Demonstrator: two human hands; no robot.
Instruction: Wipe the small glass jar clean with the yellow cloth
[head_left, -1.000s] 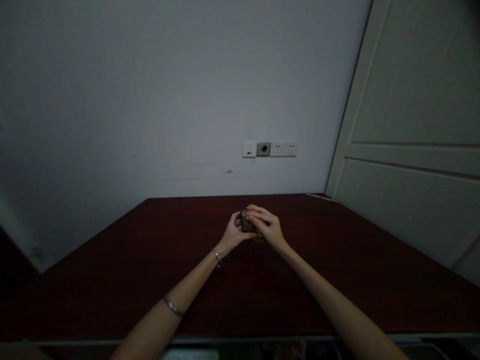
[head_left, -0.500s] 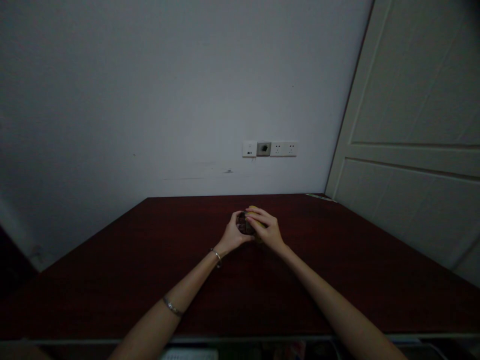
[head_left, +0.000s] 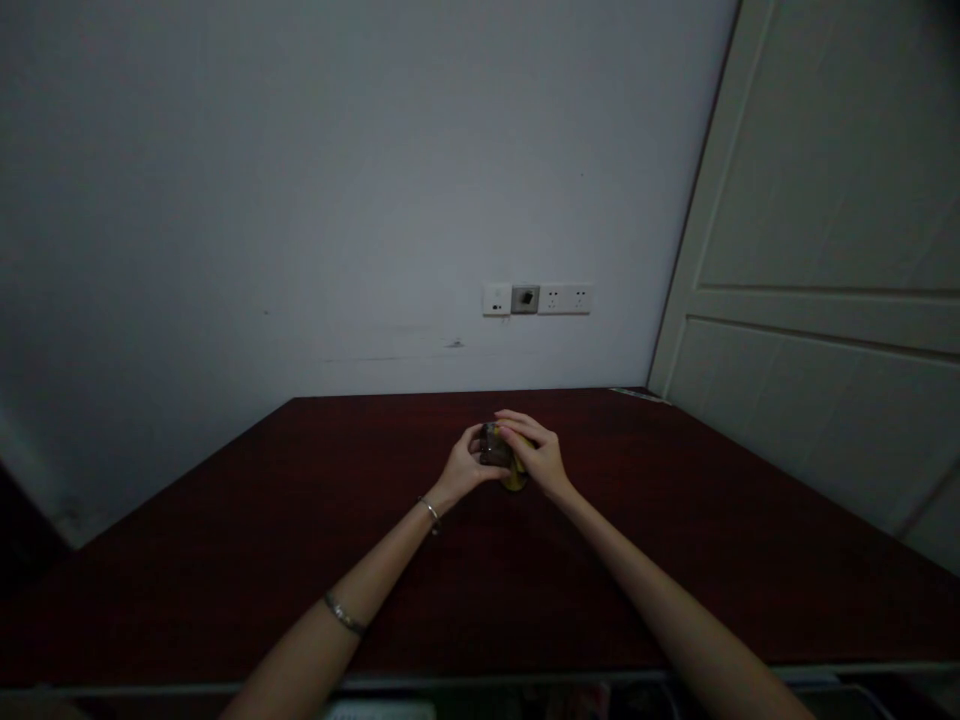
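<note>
My left hand [head_left: 466,464] is curled around a small see-through container [head_left: 495,447], which looks like a glass or jar lying on its side. The dark red of the table shows through it. Against its right side my right hand [head_left: 538,452] is closed on a soft-looking yellow cloth [head_left: 515,479]. Part of the cloth hangs below the right palm, near the tabletop, and the rest is hidden under the fingers. Both hands meet just above the far middle of the table. A bracelet [head_left: 431,512] circles my left wrist, and a second band sits higher on the forearm.
The dark red table [head_left: 360,560] reaches back to a pale wall [head_left: 375,200]. Sockets and switches [head_left: 537,299] are set in that wall. A panelled white door [head_left: 810,400] stands on the right. A thin strip [head_left: 639,395] lies at the back right corner.
The yellow cloth has shifted down and now shows below my right hand. My right fingers have moved slightly over the container, and more of its clear side is visible.
</note>
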